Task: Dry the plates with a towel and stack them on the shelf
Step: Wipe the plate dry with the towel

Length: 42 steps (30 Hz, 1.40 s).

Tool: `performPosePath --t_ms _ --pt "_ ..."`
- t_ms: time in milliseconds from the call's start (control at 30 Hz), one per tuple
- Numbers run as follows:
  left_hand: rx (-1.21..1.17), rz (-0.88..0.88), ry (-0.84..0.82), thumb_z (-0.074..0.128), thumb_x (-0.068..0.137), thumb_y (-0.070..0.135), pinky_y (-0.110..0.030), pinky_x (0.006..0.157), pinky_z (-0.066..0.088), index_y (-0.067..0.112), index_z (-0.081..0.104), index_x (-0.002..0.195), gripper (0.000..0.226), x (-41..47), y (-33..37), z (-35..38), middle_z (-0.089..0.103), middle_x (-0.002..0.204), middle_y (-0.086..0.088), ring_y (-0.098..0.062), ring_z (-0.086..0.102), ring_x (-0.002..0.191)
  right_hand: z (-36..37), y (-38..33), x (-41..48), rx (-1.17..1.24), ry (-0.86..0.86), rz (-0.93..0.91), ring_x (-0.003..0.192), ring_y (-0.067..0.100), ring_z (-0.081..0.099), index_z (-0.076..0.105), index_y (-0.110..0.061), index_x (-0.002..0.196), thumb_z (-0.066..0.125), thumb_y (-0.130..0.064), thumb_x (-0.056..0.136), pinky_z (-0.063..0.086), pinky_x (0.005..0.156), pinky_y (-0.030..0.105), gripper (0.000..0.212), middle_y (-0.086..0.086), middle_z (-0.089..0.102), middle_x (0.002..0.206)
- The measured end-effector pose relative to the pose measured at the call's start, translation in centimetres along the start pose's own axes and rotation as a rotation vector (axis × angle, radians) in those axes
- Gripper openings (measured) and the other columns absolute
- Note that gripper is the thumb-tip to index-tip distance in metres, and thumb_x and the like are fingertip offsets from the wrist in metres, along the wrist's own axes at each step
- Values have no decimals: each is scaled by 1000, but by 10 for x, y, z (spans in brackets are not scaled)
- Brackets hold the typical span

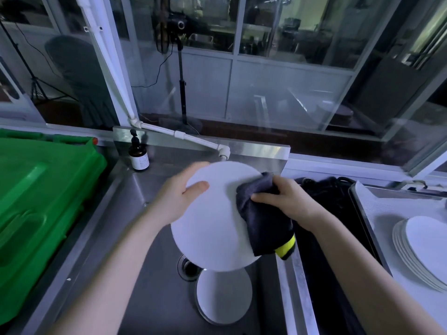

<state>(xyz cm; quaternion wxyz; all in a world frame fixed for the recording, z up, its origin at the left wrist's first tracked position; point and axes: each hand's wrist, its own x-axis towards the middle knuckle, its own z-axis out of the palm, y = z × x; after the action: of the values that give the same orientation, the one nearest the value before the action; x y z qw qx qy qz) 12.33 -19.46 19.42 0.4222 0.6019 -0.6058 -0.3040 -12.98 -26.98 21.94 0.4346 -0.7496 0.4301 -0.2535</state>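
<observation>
My left hand (179, 192) grips the white plate (210, 228) at its upper left rim, with the thumb laid flat across the near face and the fingers curled over the edge behind it. My right hand (283, 197) is closed round a bunched dark grey towel (261, 221), fingers folded over the cloth and pressing it against the plate's right edge. The towel hangs down below that hand, and a bright yellow band (286, 247) shows at its lower end. The plate between my hands is round, plain and matte white, tilted with its face toward me and held above the steel sink (150, 274). I see no pattern on it, and I cannot tell from here whether it is wet. Directly below the held plate a second white plate (223, 296) lies in the basin, just beside the drain (187, 265). Beyond my left hand a brown pump bottle (138, 153) stands on the sink's back corner. Its white label carries print too small for me to read. A white tap pipe (183, 136) ends just above the plate's far rim. Out past my left forearm sits a green plastic crate (43, 201). Well to the right of my right arm, a stack of white plates (420, 252) rests on a lined tray (362, 204).
</observation>
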Motion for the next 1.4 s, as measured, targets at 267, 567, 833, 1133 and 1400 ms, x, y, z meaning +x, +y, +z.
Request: performPosePath --t_ms 267,567,833,1133,1400 --pt "-64 -71 62 73 90 26 -4 81 40 44 60 123 40 -1 -4 1 66 113 27 11 57 97 22 0 0 -81 -47 -77 87 12 67 70 -8 90 76 -12 83 51 82 32 10 2 74 90" --pt "-435 -213 456 54 103 29 -23 81 47 45 60 118 23 -41 -28 45 71 111 22 5 64 101 48 39 -24 592 231 284 97 30 71 74 -10 91 74 -11 84 56 86 42 7 12 76 96" --pt "11 2 -2 63 99 23 2 80 36 46 57 107 25 -6 -1 3 64 96 42 19 56 95 8 -10 1 -163 -44 -52 82 3 62 67 -10 87 77 -15 81 48 76 16 13 -4 71 84" --pt "175 -220 576 63 94 43 -41 82 53 29 47 143 54 -32 -18 30 61 100 -1 -22 67 89 58 -4 -25 -497 348 -41 75 28 61 60 -18 91 69 -33 86 44 61 36 18 -2 67 75" --pt "-1037 -725 459 67 94 24 -35 66 53 26 49 132 41 -18 -4 52 61 111 -13 -27 66 88 113 16 -63 -755 497 -539 95 24 69 72 -7 107 64 -3 85 57 75 33 24 3 72 106"
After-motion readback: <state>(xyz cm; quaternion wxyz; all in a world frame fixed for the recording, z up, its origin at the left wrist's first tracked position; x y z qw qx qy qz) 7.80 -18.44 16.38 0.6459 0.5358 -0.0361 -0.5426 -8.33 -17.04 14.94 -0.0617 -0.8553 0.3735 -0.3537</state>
